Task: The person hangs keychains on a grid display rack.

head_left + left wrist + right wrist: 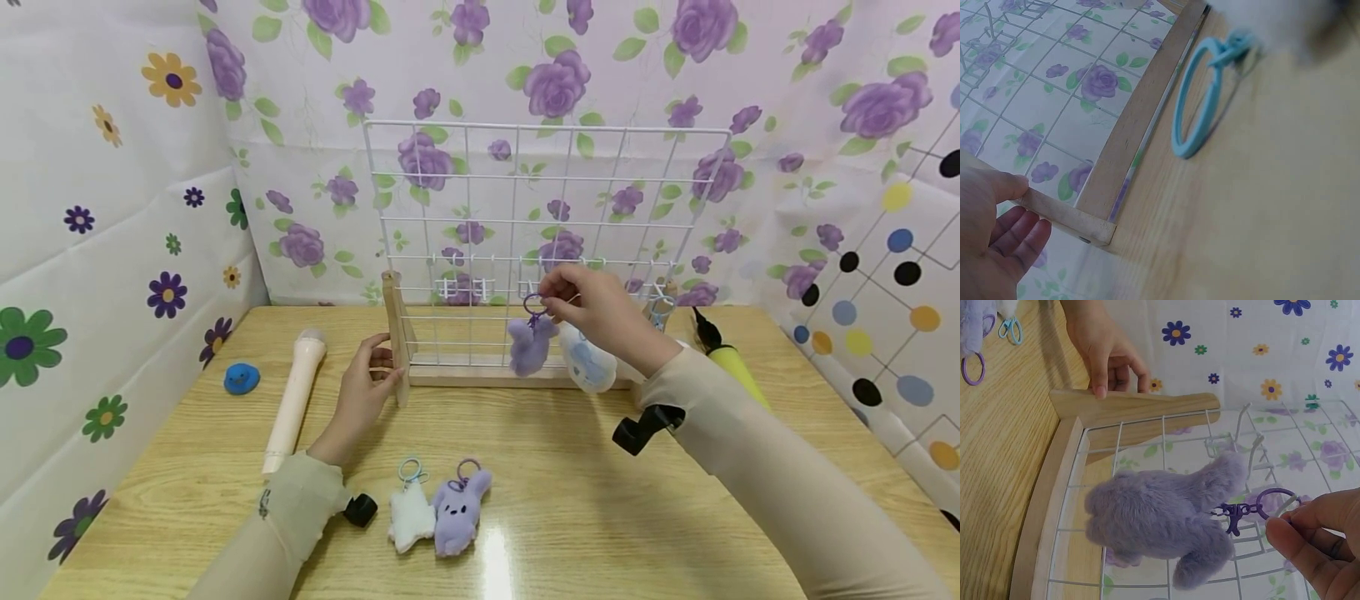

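My right hand (600,308) pinches the purple ring (1264,494) of a lilac plush keychain (531,347), which dangles in front of the white wire grid rack (517,127). In the right wrist view the ring overlaps a white hook of the rack. The plush (1154,512) shows its furry back there. My left hand (363,390) grips the left wooden side piece (397,342) of the rack's stand, thumb on one face and fingers around the edge. A white and blue plush keychain (589,363) hangs right of the lilac one, partly behind my right hand.
A white plush keychain (412,518) and another lilac plush keychain (458,518) lie on the table in front. At left are a pale microphone-shaped object (295,400) and a blue duck toy (242,378). A yellow-green cylinder with a black end (735,371) lies behind my right forearm.
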A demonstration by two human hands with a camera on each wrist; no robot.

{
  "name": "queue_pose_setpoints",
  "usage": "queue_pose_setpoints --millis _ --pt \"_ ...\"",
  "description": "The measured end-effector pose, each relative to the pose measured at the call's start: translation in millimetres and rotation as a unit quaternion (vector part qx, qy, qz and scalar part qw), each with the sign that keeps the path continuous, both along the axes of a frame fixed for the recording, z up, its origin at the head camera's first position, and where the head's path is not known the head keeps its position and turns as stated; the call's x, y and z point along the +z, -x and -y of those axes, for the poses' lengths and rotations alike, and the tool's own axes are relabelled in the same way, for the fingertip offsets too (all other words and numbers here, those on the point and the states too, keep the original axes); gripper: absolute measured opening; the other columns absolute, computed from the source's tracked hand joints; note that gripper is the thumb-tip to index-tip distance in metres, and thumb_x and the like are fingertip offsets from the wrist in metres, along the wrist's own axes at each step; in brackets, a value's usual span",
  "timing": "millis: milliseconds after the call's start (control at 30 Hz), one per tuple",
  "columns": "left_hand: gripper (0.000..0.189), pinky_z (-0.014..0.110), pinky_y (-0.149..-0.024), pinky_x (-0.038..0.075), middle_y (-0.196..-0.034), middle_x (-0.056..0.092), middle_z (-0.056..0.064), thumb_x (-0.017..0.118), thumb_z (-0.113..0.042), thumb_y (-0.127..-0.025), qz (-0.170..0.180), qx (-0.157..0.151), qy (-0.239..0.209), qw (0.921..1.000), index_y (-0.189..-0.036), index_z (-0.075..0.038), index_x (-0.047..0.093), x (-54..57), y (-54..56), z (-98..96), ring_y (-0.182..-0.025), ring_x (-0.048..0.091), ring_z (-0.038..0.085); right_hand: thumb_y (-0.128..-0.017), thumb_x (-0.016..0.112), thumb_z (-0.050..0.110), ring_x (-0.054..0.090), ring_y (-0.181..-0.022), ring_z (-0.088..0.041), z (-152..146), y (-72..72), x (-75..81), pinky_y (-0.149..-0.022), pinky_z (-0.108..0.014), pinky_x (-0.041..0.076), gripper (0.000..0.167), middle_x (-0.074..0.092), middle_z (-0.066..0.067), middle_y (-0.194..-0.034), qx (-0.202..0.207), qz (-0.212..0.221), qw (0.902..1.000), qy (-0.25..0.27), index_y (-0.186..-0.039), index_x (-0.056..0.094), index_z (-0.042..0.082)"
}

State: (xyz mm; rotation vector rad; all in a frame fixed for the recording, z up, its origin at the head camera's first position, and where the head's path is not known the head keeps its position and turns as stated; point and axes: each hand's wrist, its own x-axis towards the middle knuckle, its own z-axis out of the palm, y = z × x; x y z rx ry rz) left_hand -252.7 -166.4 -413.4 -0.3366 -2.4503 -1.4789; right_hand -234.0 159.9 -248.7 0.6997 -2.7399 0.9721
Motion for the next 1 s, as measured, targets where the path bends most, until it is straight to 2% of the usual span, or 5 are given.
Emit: queue_pose_setpoints --millis 400,767,1000 --pt "0.056 0.013 -0.078 0.046 -0.118 0.056 0.021 0.063 -0.005 -0.092 -0.005 0.0 0.004 1.0 -0.142 -0.005 0.037 -0.5 -0.8 0.3 -0.105 0.057 0.031 -0.094 0.059 0.005 0.067 -0.081 -0.023 4.4 5.7 -0.9 -0.074 -0.034 0.057 0.009 0.068 -0.013 -0.096 0.001 -0.012 0.9996 -0.025 -0.102 0.063 0.002" --pt "0.056 0.014 -0.078 0.047 -0.117 0.057 0.021 0.063 -0.005 -0.092 -0.008 -0.002 0.0 1.0 -0.141 -0.004 0.037 -1.4 0.4 1.8 -0.104 0.058 0.031 -0.094 0.06 0.006 0.066 -0.083 -0.022 6.6 7.3 2.5 -0.075 -0.034 0.056 0.01 0.069 -0.013 -0.097 -0.006 -0.008 0.9988 -0.049 -0.104 0.063 0.004" --pt "0.056 0.017 -0.079 0.048 -0.116 0.057 0.021 0.063 -0.005 -0.092 -0.01 -0.002 -0.001 0.9999 -0.141 -0.004 0.038 -0.7 0.3 1.3 -0.104 0.058 0.031 -0.095 0.059 0.009 0.066 -0.088 -0.024 1.5 3.0 8.1 -0.079 -0.037 0.055 0.015 0.068 -0.013 -0.101 -0.026 0.009 0.9993 -0.023 -0.109 0.063 0.004"
